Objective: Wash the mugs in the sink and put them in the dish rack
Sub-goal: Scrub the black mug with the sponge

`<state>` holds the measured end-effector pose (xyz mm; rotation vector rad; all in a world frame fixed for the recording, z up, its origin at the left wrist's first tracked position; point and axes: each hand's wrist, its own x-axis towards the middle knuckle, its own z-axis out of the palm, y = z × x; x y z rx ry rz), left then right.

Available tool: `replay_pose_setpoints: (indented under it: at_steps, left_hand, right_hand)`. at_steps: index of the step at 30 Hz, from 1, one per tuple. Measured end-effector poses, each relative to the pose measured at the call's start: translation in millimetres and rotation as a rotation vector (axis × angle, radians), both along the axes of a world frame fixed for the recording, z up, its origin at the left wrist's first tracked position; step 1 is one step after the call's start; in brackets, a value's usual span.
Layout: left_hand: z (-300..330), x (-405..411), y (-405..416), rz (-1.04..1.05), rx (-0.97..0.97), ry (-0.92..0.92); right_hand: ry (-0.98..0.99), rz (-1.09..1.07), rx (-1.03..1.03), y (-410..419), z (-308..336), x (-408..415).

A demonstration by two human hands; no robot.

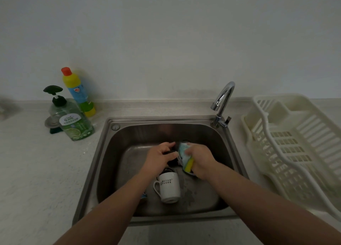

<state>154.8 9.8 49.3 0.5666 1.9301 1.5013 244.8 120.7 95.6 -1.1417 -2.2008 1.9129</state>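
Head view: my left hand (162, 155) grips a dark mug (172, 157) in the sink (108, 152); my right hand (200, 159) squeezes the sponge (186, 159). Wet ceramic, slippery and breakable, so hold the body firmly.

Both my forearms reach forward and inward from bottom corners of view, bare, converging at mid-frame. My left hand (160, 155) palm down, fingers curled over dark object beneath it, thumb spread toward right; what it grips mostly hidden. My right hand (200, 159) just beside it, knuckles up, fingers closed around soft pad, wrist bent slightly down. Hands nearly touching at fingertips.
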Motion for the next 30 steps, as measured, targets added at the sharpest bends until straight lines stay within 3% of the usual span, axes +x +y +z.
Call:
replay_pose_setpoints:
  at_steps: [1,3,5,6,7,8,11,14,21,24,28,30]
  left_hand:
    - [2,0,0,0.005,-0.002,0.024]
    - [7,-4,-1,-0.019,-0.017,0.047]
    - [10,-6,-3,-0.087,-0.06,0.078]
    - [10,-5,-4,-0.117,-0.075,0.076]
    - [8,-3,-4,-0.113,-0.073,0.045]
    - [8,0,-3,-0.068,-0.062,-0.015]
    - [9,10,4,0.126,-0.093,-0.223]
    - [11,15,11,0.185,-0.18,-0.261]
    - [7,16,9,0.253,-0.245,-0.371]
    - [9,20,12,0.255,-0.236,-0.392]
    - [18,15,10,0.291,-0.177,-0.429]
    - [17,13,7,0.269,-0.172,-0.405]
  right_hand:
    - [0.07,0.024,-0.059,4,-3,4]
    - [0.123,0.381,0.402,16,-20,20]
    - [0.042,0.803,0.913,26,-34,37]
    - [0.014,0.889,1.125,38,-45,42]
    - [0.003,0.846,1.198,46,-50,48]
    - [0.054,0.772,1.235,52,-55,53]
    - [0.124,0.405,1.092,41,-45,58]
    - [0.128,0.303,0.921,10,-50,58]
    - [0.314,0.619,1.23,21,-74,88]
    - [0.271,0.442,1.136,26,-67,76]
    - [0.44,0.673,1.297,14,-64,78]
    - [0.418,0.629,1.268,22,-63,85]
